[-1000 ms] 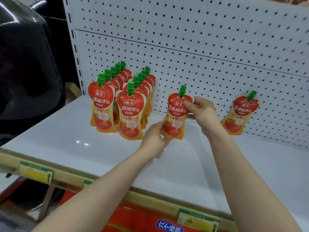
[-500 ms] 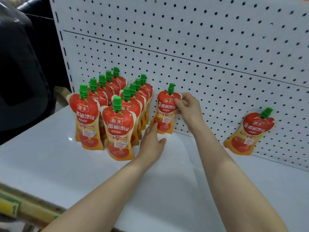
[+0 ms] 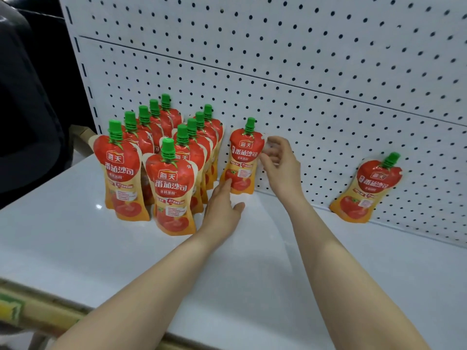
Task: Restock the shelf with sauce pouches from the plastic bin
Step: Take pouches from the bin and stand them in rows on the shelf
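A red-and-orange sauce pouch (image 3: pixel 242 159) with a green cap stands upright against the pegboard back wall on the white shelf (image 3: pixel 75 243). My right hand (image 3: pixel 279 164) is just right of its upper edge, fingers spread and blurred, at most brushing the pouch. My left hand (image 3: pixel 222 207) lies low on the shelf, palm down, fingertips touching the pouch's lower left corner. Two rows of several identical pouches (image 3: pixel 171 183) stand to its left. One more pouch (image 3: pixel 367 189) leans tilted against the wall far right. The plastic bin is out of view.
The white pegboard wall (image 3: pixel 303 72) closes the back of the shelf. Bare shelf surface lies between the standing pouch and the leaning one. A price-label rail (image 3: pixel 30 309) runs along the shelf's front edge. A dark bulky shape (image 3: pixel 22 97) sits at the left.
The pouch went from held in front of the rows to standing at the back wall beside them. My right hand's pinch on its top corner has loosened, fingers now spread. The camera moved closer.
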{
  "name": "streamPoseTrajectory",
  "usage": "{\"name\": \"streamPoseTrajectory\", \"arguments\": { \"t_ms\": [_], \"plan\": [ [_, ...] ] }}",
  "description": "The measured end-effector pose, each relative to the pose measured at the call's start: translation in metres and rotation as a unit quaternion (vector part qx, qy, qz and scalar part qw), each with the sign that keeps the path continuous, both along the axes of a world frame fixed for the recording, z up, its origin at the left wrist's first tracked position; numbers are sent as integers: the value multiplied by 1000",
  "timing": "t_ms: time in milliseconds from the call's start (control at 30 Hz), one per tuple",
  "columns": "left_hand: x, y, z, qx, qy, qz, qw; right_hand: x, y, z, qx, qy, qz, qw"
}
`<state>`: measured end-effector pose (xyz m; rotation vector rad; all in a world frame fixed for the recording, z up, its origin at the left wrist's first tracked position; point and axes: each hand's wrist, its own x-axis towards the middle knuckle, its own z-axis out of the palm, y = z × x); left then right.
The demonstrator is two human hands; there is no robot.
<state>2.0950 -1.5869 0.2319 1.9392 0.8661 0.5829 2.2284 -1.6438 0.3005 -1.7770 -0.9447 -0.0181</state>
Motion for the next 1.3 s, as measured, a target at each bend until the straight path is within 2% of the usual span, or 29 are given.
{"name": "streamPoseTrajectory", "arguments": {
  "t_ms": [133,300,567,733,867,1000,1133,1300],
  "plan": [
    [-13,-14,11,32,-32,-19,999,-12,-46,-6,-58,-49,-41,996],
    [-52,-62,36,11,-102,-71,992,-57,-131,-14,-129,-97,-63,985],
    [-148,-180,15,-23,-180,-208,961,-179,-304,-65,-90,-129,-194,968],
    [-188,-260,-24,-38,-198,-265,943,-254,-422,-126,-87,-76,-297,948],
    [-199,-317,-69,-27,-142,-327,934,-295,-499,-189,-114,24,-361,925],
    [-197,-375,-134,-69,-40,-370,926,-315,-562,-264,-157,136,-406,890],
    [-189,-437,-213,-104,103,-389,909,-310,-609,-336,-225,258,-393,853],
    [-176,-507,-312,-128,290,-336,887,-269,-643,-412,-322,358,-313,819]
  ]
}}
